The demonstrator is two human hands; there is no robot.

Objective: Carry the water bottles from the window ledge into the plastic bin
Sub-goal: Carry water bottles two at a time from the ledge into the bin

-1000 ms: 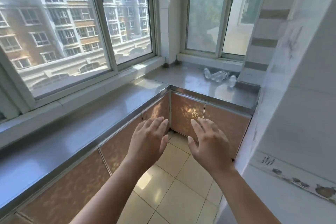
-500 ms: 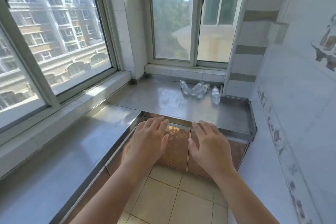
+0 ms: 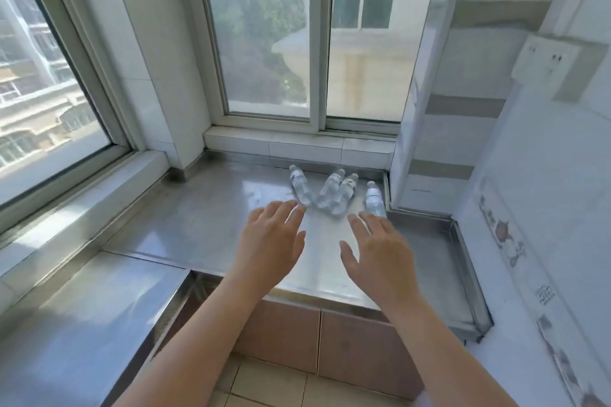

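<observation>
Right now both hands are reaching out over the shiny grey metal surface (image 3: 198, 225) under the window, and neither one holds anything. The left hand (image 3: 269, 243) has its fingers spread apart and flat, and the right hand (image 3: 380, 253) is spread apart the same way. Four small clear plastic water bottles with white labels lie on their sides near the back corner, just past the fingertips. One bottle on the left (image 3: 300, 188) lies alone, two bottles in the middle (image 3: 337, 193) lie touching each other, and one bottle on the right (image 3: 374, 199) lies just beside the raised metal edge. The plastic bin is not in view. I think the step now is to pick up the first bottles. A good way is to go for the two outer bottles, one for each hand, because each is close to a hand. Round bottles roll easily on smooth metal, so it is best to come down from above and close the fingers around the fat middle part, not push at them from the side. Grip gently, because thin plastic can squash.
</observation>
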